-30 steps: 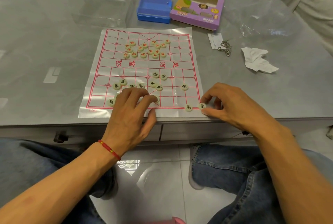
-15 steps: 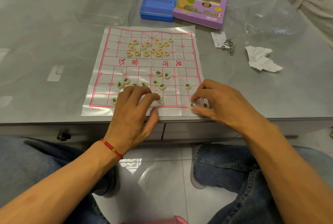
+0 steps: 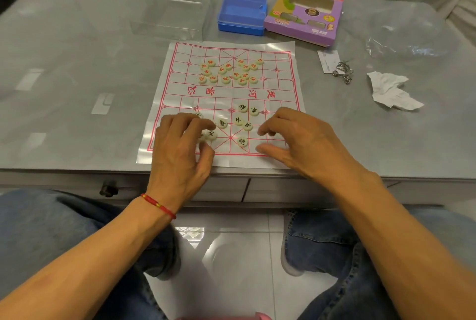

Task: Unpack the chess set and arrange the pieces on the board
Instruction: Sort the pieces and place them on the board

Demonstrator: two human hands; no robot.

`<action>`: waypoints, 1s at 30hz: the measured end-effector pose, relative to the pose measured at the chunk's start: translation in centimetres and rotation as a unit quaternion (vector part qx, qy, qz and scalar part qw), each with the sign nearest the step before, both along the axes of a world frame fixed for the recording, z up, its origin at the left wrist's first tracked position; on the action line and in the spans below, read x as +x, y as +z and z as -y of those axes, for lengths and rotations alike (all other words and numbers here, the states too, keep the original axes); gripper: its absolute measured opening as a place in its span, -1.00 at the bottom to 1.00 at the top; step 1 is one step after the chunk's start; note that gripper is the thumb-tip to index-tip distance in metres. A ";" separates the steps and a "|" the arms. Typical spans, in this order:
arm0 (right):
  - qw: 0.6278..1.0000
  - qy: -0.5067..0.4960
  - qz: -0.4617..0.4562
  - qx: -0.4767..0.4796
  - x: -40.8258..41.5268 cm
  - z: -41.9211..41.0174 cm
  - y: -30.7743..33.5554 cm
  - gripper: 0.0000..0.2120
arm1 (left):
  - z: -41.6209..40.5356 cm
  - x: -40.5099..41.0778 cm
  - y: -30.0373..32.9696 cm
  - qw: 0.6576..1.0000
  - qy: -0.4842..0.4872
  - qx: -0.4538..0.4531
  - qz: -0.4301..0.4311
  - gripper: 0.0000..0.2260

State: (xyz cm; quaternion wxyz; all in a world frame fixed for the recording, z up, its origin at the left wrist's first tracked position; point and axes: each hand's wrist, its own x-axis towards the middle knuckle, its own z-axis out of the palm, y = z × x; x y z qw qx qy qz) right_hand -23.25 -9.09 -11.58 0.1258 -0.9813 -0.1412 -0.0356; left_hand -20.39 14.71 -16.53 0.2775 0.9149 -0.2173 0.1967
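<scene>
The chess board [image 3: 283, 82], a clear sheet with a red grid, lies flat on the table. Several red-lettered pieces [image 3: 229, 72] cluster on its far half. Several black-lettered pieces [image 3: 242, 123] lie scattered on the near half. My left hand [image 3: 180, 147] covers the near left squares, with bent fingertips touching a black piece [image 3: 211, 135]. My right hand [image 3: 298, 139] hovers over the near right corner, fingers loosely curled and thumb apart from them; I see nothing between them. Both hands hide the pieces beneath them.
At the back of the grey table [image 3: 77, 87] stand a clear plastic lid [image 3: 175, 7], a blue box [image 3: 242, 14] and the purple carton [image 3: 306, 13]. On the right lie a plastic bag [image 3: 404, 36], a metal ring puzzle [image 3: 342, 72] and crumpled paper [image 3: 389, 90].
My right hand has left the two pieces at the near right corner and moved left and up over the board. My left hand stays over the near left pieces.
</scene>
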 end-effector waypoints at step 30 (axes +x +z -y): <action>0.996 0.046 -0.070 0.024 11.9 -14.7 -0.6 -0.78 | -8.0 5.5 2.8 0.959 0.096 0.117 -0.240 -0.62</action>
